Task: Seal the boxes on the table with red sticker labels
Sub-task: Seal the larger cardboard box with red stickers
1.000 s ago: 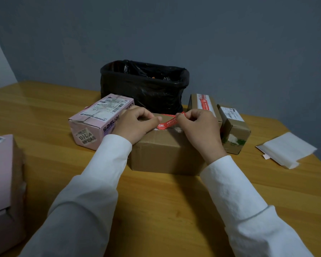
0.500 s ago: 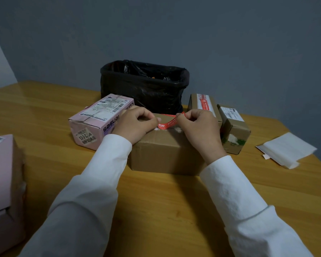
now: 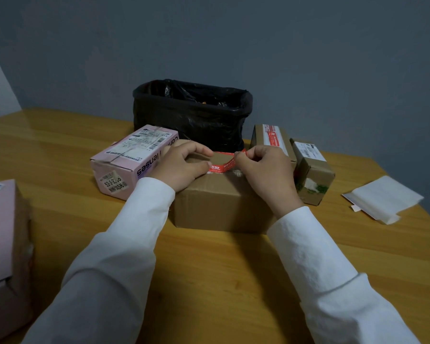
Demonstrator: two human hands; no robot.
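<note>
A brown cardboard box (image 3: pixel 221 204) sits at the table's centre. A red sticker label (image 3: pixel 221 167) with white print stretches across its top, near the front edge. My left hand (image 3: pixel 181 167) pinches the label's left end, thumb on top. My right hand (image 3: pixel 266 170) pinches the right end with curled fingers. Both hands rest on the box top and hide part of it. A pink box (image 3: pixel 132 160) stands to the left. Two smaller brown boxes (image 3: pixel 271 137) (image 3: pixel 313 172) stand to the right; the farther one bears a red and white label.
A black bin with a bag liner (image 3: pixel 191 112) stands behind the boxes against the grey wall. White backing papers (image 3: pixel 382 199) lie at the right near the table edge. Another pink box (image 3: pixel 3 244) stands at the near left. Bare wooden table (image 3: pixel 209 269) spreads in front.
The label has come down from a raised slant and now lies lower on the box top. Both hands keep their places at its ends.
</note>
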